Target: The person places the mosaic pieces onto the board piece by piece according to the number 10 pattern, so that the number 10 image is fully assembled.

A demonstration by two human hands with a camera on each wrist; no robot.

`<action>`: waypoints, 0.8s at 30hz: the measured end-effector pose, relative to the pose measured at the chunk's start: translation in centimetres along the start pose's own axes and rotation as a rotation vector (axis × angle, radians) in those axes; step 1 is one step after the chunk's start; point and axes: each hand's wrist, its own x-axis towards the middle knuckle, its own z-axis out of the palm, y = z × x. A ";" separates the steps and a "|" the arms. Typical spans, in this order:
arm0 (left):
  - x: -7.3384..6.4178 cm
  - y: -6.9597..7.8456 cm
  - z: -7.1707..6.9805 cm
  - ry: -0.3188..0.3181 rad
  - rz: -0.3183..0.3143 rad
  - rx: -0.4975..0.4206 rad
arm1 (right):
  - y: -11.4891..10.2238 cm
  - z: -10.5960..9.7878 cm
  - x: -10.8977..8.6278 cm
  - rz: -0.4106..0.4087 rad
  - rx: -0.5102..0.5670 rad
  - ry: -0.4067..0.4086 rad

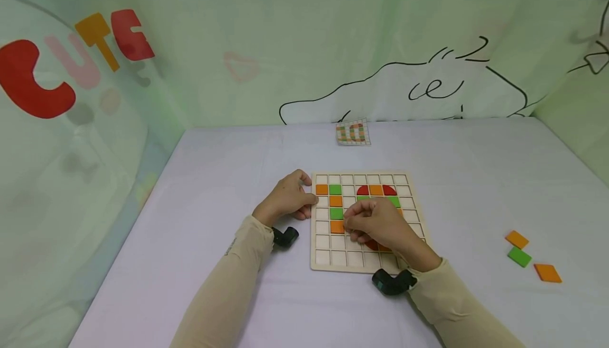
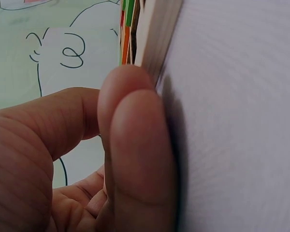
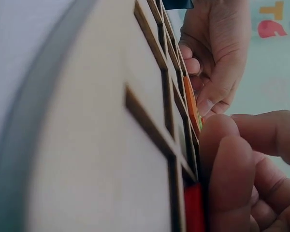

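A square wooden grid board [image 1: 323, 257] lies on the table, with orange, green and red pieces in several cells. At its left edge is my left hand [image 1: 288, 195]; the thumb and fingers grip the rim, and in the left wrist view the fingertips [image 2: 137, 125] meet the board's side [image 2: 160, 34]. Over the middle of the board is my right hand [image 1: 380, 223], fingers bent and fingertips together beside an orange square tile [image 1: 337, 227]. The right wrist view shows those fingertips [image 3: 232, 169] close to the surface near a red piece [image 3: 194, 208]; anything between them is hidden.
Two loose orange tiles [image 1: 517, 239] [image 1: 547, 273] and a green tile [image 1: 519, 256] lie on the table to the right. A small printed pattern card [image 1: 353, 132] lies at the back. Green printed cloth [image 1: 214, 30] surrounds the white table [image 1: 190, 221].
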 end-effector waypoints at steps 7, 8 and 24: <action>0.3 -0.2 0.2 -0.001 -0.004 -0.005 | -0.8 -1.4 -1.4 -0.034 -0.081 0.036; 0.3 -0.1 0.2 0.001 -0.003 -0.004 | -0.9 -1.9 -1.8 -0.042 -0.098 0.049; 0.0 0.2 -0.1 0.001 -0.004 0.022 | 6.1 -15.8 -12.3 0.106 -0.243 0.392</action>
